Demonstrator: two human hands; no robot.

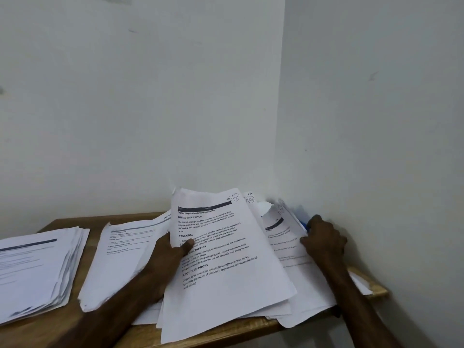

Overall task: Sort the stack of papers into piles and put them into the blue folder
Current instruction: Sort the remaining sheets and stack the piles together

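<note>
We see the left hand [173, 254] pinching the top sheet [226, 272] of the stack [305, 295] by its left edge (thumb on the print). The right hand [324, 241] lies curled right of that pinch beside the blue folder [302, 223], its hold not discernible, and the middle pile [118, 262] and left pile [37, 267] lie leftward.

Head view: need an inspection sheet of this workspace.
Surface: wooden table in a wall corner, mostly under paper.
Job's things: sorted pile far left; second pile beside it; loose stack at right with a printed sheet topmost; blue folder barely shows by the wall.
Clutter: nothing seen.
Grippers: left hand pinches the printed sheet's left edge; right hand rests on the loose stack beside the blue folder, grip unclear.
Cables: nothing seen.
Surroundings: white walls, faintly scuffed.
</note>
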